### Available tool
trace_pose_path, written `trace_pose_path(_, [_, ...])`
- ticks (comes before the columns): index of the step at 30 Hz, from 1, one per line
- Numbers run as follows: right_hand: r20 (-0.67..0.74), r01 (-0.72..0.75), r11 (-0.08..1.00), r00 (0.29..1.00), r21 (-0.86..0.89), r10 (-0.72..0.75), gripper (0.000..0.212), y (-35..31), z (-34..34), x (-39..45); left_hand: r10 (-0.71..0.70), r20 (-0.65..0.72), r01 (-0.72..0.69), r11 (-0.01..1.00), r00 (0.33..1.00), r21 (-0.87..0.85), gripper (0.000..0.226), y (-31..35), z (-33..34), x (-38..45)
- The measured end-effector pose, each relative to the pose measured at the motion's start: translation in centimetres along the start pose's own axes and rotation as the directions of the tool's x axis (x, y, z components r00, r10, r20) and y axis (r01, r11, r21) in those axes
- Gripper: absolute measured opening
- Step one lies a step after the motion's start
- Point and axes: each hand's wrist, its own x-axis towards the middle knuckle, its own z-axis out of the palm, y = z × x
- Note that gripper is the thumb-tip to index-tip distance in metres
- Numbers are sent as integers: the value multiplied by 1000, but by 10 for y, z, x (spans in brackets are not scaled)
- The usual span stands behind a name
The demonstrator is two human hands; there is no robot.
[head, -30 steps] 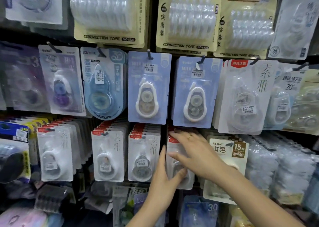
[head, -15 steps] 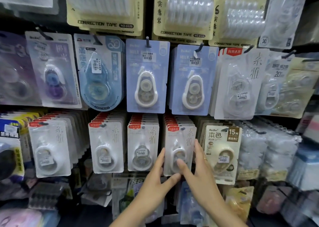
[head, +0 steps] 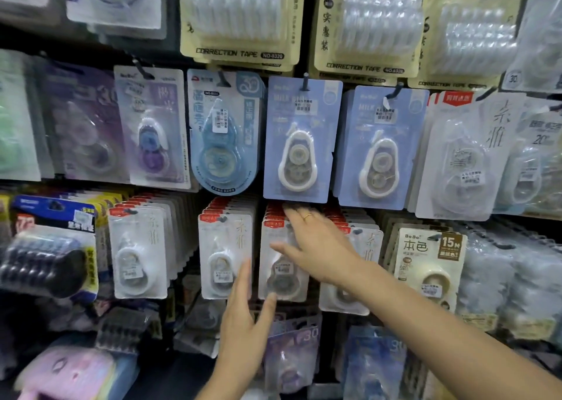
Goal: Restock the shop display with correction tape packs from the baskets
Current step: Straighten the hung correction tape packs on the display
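Rows of white correction tape packs with red tops hang on hooks in the lower row of the display. My right hand (head: 316, 244) lies with straight fingers over the top of the third stack (head: 281, 278), its fingertips reaching the red tops under a blue pack (head: 299, 139). My left hand (head: 243, 317) is open below, its fingers touching the lower edge of the second stack (head: 223, 253) and its thumb near the bottom of the third stack. Neither hand holds a pack. A fourth stack (head: 369, 247) is partly hidden behind my right forearm.
Large beige multi-packs (head: 240, 19) hang on top. Purple (head: 152, 129) and light blue (head: 225, 138) packs fill the middle row. A beige 15 m pack (head: 428, 266) hangs at right, a dark roll pack (head: 51, 247) at left. More packs lie below.
Both hands shifted left from the fourth stack to the third stack. My right hand rose from its lower part to its top. The view moved closer and leftward.
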Motion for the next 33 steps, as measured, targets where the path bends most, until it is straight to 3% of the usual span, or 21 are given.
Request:
trace_pose_path(2, [90,-83,996,993,32,79,68,1,-3,18,-58,56,63,994,997,-87,63,-2,-7,5])
trace_pose_path(5, [183,-137,984,976,117,114,59,3,-3,31,-81,114,91,993,990,-81,61,-3,-6,7])
trace_pose_path(16, [200,-66,976,980,208,24,77,2,-13,16,-73,157,81,996,985,-43,70,2,1,2])
trace_pose_path(21, [13,4,989,1000,150,-6,68,-8,-10,-5,-73,136,80,996,988,-42,70,4,-1,3])
trace_pose_path(27, [4,7,981,1000,192,-8,59,-14,-6,-15,-73,139,84,993,988,-80,69,4,-2,1])
trace_pose_path(30, [23,-10,978,1000,210,5,57,-15,-9,-14,-31,99,41,995,995,-94,60,8,-5,0])
trace_pose_path(33, [3,-5,987,1000,163,4,60,-18,-9,-15,65,-121,-71,996,991,-47,40,13,-12,0])
